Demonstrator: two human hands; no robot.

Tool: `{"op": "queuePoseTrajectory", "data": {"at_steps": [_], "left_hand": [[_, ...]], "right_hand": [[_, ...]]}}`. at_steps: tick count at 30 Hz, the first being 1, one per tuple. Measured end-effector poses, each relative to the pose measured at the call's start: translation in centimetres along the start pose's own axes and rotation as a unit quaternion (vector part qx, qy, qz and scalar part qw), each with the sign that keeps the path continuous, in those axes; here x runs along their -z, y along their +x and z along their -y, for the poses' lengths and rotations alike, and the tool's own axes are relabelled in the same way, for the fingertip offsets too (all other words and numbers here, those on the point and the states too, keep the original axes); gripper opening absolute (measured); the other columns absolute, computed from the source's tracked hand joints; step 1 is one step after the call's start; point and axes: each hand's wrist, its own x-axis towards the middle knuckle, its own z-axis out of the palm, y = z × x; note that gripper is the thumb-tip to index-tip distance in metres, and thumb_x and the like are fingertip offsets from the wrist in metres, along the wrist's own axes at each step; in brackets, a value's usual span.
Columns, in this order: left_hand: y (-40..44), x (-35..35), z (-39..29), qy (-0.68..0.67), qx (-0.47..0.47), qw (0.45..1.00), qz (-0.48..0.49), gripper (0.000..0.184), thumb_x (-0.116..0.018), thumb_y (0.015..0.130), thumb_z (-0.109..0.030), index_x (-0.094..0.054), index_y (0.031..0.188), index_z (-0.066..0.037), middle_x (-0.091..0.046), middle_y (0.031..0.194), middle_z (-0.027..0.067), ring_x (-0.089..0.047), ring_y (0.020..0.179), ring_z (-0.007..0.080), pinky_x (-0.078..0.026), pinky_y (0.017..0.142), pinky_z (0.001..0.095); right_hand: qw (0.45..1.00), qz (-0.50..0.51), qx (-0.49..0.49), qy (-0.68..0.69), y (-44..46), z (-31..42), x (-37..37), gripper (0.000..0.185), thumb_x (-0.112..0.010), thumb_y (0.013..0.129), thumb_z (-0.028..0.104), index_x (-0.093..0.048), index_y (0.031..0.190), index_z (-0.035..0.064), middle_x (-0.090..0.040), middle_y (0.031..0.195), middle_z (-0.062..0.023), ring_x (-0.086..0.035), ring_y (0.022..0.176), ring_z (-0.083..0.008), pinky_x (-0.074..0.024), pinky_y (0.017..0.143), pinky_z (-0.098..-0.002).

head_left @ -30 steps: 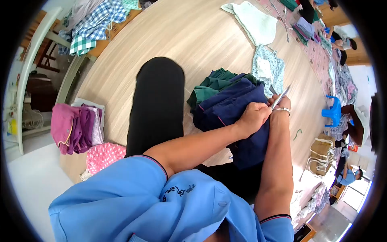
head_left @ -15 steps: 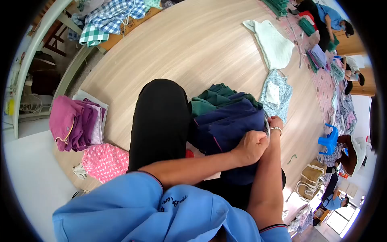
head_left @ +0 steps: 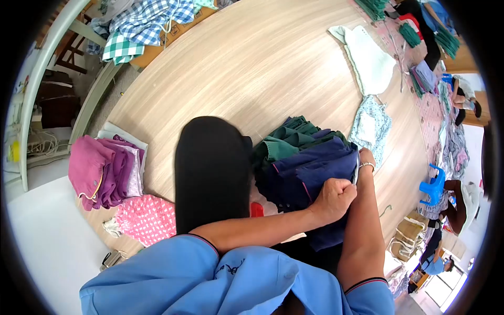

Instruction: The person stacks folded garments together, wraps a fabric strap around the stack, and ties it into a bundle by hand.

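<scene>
A bundle of folded dark blue garments (head_left: 325,160) with pink piping lies at my lap, beside my black-clad leg. Dark green folded cloth (head_left: 286,139) forms its far-left part. Along the bundle's right edge runs a narrow pale strip (head_left: 358,165). My left hand (head_left: 335,198) is closed in a fist at the lower end of this strip, over the blue cloth. Just beyond it, my right hand (head_left: 366,156), with a band on the wrist, is at the strip's upper end; its fingers are bent against the bundle's edge and partly hidden.
Purple folded garments (head_left: 97,170) and a pink patterned cloth bag (head_left: 147,218) lie at left. A pale green garment (head_left: 367,58) and a light blue patterned one (head_left: 371,126) lie on the wooden surface. At right are a blue stool (head_left: 432,185) and several people among cloth piles.
The view has shifted a little, so the bundle and both hands appear slightly lower and to the right. My hands keep nearly the same pose at the strip.
</scene>
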Motion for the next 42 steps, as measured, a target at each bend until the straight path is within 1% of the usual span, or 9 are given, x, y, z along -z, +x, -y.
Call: {"op": "queuePoseTrajectory", "data": {"at_steps": [3,13,16,19,20,22,27,33,42], "left_hand": [[-3.1,-0.4,-1.6,0.025,-0.045,0.999,0.001,0.033,-0.049,0.083,-0.013,-0.038,0.055,0.002,-0.033,0.047,0.0065,-0.034,0.050,0.0067,-0.029,0.043,0.0333],[-4.4,-1.3,-4.5,0.183,-0.217,0.957,0.057,0.027,-0.051,0.075,-0.013,-0.051,0.056,0.006,-0.044,0.047,0.0145,-0.044,0.047,0.0107,-0.037,0.044,0.0352],[-0.7,0.8,-4.0,0.183,-0.139,0.973,0.034,0.026,-0.054,0.074,-0.014,-0.054,0.056,0.005,-0.051,0.050,0.0083,-0.042,0.047,0.0087,-0.034,0.042,0.0324],[0.4,0.4,-6.3,0.182,0.002,0.982,-0.038,0.029,-0.054,0.075,-0.015,-0.051,0.053,0.004,-0.051,0.050,0.0048,-0.040,0.049,0.0075,-0.034,0.043,0.0307],[0.3,0.3,-5.3,0.188,0.005,0.981,-0.043,0.029,-0.054,0.075,-0.015,-0.051,0.053,0.004,-0.051,0.050,0.0048,-0.040,0.049,0.0075,-0.034,0.043,0.0307],[-0.3,-0.2,-3.3,0.343,-0.210,0.915,-0.046,0.030,-0.053,0.076,-0.016,-0.050,0.054,0.004,-0.046,0.047,0.0060,-0.040,0.050,0.0072,-0.034,0.044,0.0303],[-4.4,0.1,-0.8,0.189,-0.117,0.975,-0.004,0.033,-0.050,0.082,-0.014,-0.041,0.055,0.002,-0.036,0.049,0.0006,-0.036,0.052,0.0049,-0.029,0.044,0.0301],[-4.1,0.7,0.7,-0.017,0.018,0.999,0.023,0.033,-0.050,0.085,-0.009,-0.038,0.055,0.000,-0.034,0.053,-0.0054,-0.032,0.054,0.0030,-0.027,0.045,0.0269],[0.0,-0.1,1.9,0.036,0.024,0.998,0.046,0.035,-0.049,0.087,-0.015,-0.047,0.055,0.000,-0.042,0.050,-0.0019,-0.038,0.050,0.0046,-0.031,0.045,0.0250]], "right_hand": [[0.996,-0.080,-0.017,0.044,-4.4,-0.1,0.8,0.026,-0.059,0.076,0.027,-0.069,0.094,0.0105,-0.066,0.102,-0.0145,-0.063,0.096,-0.0323,-0.0505,0.079,-0.0438],[0.963,-0.106,-0.009,0.246,-6.2,-0.2,1.0,0.021,-0.062,0.078,0.022,-0.069,0.087,0.0035,-0.068,0.093,-0.0145,-0.066,0.086,-0.0285,-0.0513,0.068,-0.0398],[0.936,-0.090,-0.053,0.335,-2.8,4.1,-1.2,0.019,-0.062,0.082,0.018,-0.070,0.092,0.0048,-0.068,0.096,-0.0122,-0.067,0.089,-0.0226,-0.0522,0.067,-0.0375],[0.978,-0.001,-0.053,0.200,-10.0,7.3,5.9,0.020,-0.061,0.083,0.019,-0.070,0.098,0.0086,-0.068,0.102,-0.0090,-0.067,0.093,-0.0192,-0.0526,0.069,-0.0329],[0.978,0.005,-0.048,0.202,-9.7,7.1,5.6,0.020,-0.061,0.083,0.019,-0.070,0.098,0.0086,-0.068,0.102,-0.0090,-0.067,0.093,-0.0192,-0.0526,0.069,-0.0329],[0.954,-0.004,-0.078,0.288,-8.4,6.6,5.9,0.020,-0.059,0.084,0.016,-0.070,0.100,0.0107,-0.068,0.104,-0.0076,-0.066,0.096,-0.0202,-0.0526,0.069,-0.0328],[0.984,-0.047,-0.081,0.153,-8.3,4.0,2.8,0.022,-0.054,0.085,0.015,-0.070,0.100,0.0115,-0.068,0.103,-0.0079,-0.066,0.096,-0.0261,-0.0530,0.070,-0.0345],[0.998,-0.009,-0.055,-0.013,-1.9,-0.6,-3.0,0.040,-0.037,0.088,0.038,-0.067,0.106,0.0184,-0.064,0.110,-0.0122,-0.062,0.102,-0.0336,-0.0503,0.079,-0.0427],[0.997,-0.030,-0.014,0.076,0.7,-1.3,-5.0,0.039,-0.037,0.088,0.036,-0.067,0.105,0.0176,-0.065,0.108,-0.0115,-0.063,0.100,-0.0326,-0.0504,0.077,-0.0437]]}}
